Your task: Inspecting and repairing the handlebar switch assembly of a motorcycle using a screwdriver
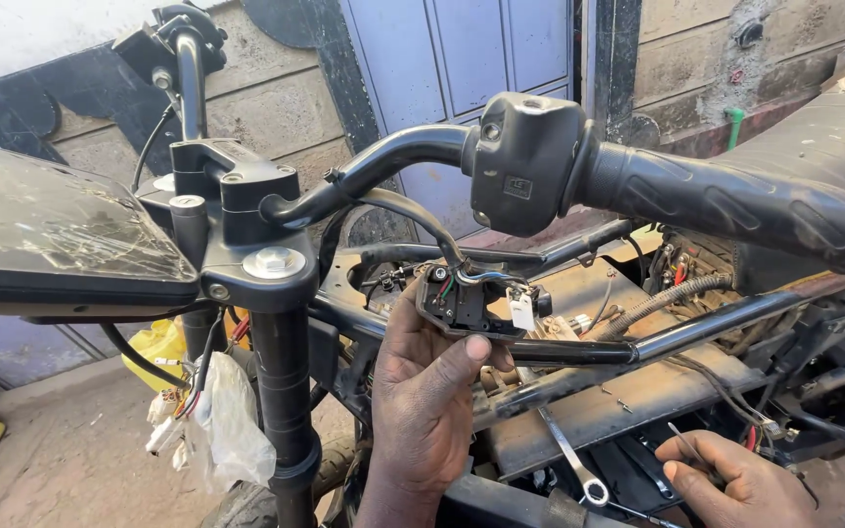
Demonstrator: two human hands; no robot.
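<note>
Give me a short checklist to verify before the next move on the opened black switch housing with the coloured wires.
1. Left hand supports the opened black switch housing: ok.
2. Red and green wires remain attached inside the housing: ok.
3. Right hand has a thin metal tool: ok.
4. Silver combination spanner lies within reach on the frame: ok.
5. Black rubber handlebar grip is clear of both hands: ok.
6. White connector is undamaged: cannot tell.
</note>
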